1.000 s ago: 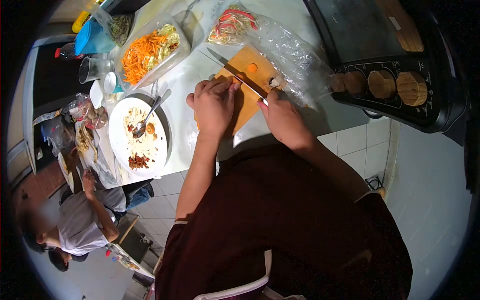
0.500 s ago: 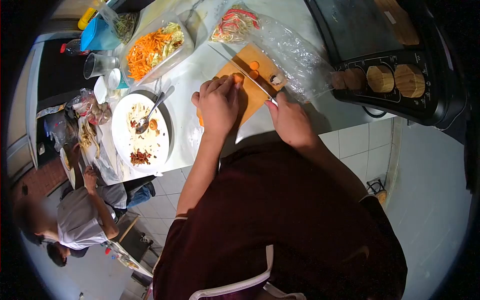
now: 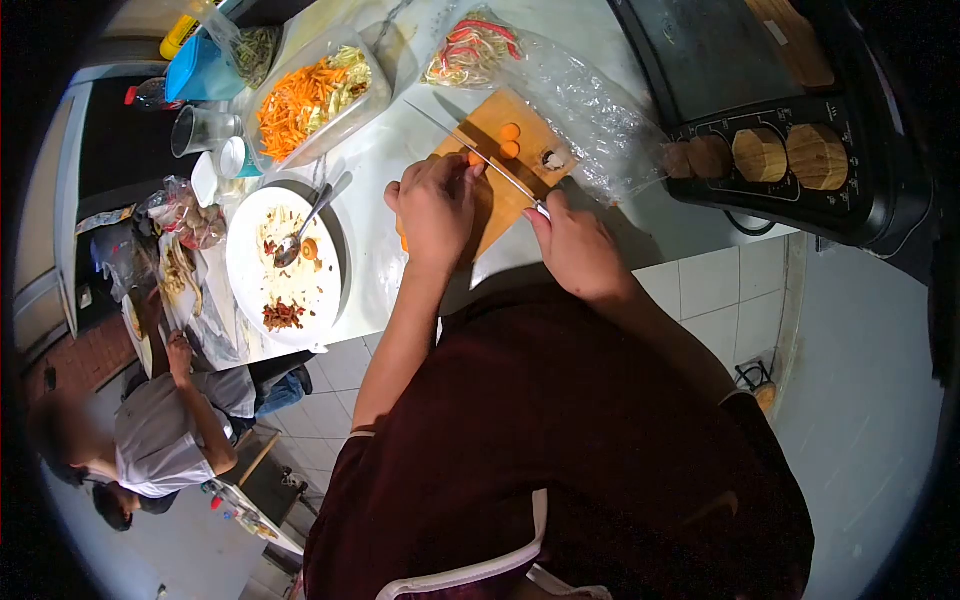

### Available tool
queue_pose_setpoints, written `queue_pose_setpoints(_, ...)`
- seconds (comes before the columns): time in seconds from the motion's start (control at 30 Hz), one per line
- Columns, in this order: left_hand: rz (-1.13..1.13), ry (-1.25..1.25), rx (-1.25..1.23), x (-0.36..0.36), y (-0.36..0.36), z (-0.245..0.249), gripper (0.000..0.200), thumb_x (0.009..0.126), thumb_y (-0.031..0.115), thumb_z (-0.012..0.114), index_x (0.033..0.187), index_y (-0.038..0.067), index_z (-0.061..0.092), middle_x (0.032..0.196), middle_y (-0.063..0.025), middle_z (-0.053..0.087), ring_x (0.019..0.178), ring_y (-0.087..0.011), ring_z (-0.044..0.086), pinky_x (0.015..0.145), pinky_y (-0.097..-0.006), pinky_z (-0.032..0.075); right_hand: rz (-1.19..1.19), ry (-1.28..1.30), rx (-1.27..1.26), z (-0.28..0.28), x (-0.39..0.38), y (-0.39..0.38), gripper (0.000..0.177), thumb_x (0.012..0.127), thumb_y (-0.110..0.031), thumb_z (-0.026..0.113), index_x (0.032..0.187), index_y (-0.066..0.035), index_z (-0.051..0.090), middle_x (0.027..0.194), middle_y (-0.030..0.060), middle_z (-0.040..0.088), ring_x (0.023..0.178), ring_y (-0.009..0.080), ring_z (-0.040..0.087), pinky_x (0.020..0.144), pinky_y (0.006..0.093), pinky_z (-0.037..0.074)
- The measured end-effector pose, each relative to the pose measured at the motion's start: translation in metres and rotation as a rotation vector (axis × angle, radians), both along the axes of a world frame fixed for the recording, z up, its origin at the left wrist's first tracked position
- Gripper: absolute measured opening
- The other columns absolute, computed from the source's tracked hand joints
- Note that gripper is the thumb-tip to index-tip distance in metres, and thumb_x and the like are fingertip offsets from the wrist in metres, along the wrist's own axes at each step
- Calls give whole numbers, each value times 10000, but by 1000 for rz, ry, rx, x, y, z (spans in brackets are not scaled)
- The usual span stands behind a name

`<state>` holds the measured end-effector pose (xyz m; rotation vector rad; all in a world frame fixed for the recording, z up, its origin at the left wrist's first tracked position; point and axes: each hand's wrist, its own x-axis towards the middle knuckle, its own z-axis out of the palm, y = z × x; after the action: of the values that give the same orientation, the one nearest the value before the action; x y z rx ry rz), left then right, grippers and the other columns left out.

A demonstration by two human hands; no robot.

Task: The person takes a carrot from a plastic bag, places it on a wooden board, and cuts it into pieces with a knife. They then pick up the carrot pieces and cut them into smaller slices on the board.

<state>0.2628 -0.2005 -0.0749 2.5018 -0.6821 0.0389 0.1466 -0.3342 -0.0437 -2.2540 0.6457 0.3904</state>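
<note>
Gripping the knife in my right hand, I hold its blade beside the carrot, which my left hand's bunched fingers pin to the orange cutting board; two carrot slices lie beyond the blade.

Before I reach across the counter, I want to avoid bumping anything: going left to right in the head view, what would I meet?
Red-capped bottle → white plate → left hand → two loose carrot slices → right hand → toaster oven.
</note>
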Motion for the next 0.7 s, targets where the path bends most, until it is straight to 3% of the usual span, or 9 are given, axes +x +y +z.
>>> queue_pose_setpoints(0.7,-19,-47,35,3,2,-3,181,828,303,697,908,140,707,824,-35,679,881,-229,618,808,-395,342,-21,2,-9,5,1,5,351,971,-335,465,972,15,487,791,295,625,790,488,607,697,561,475)
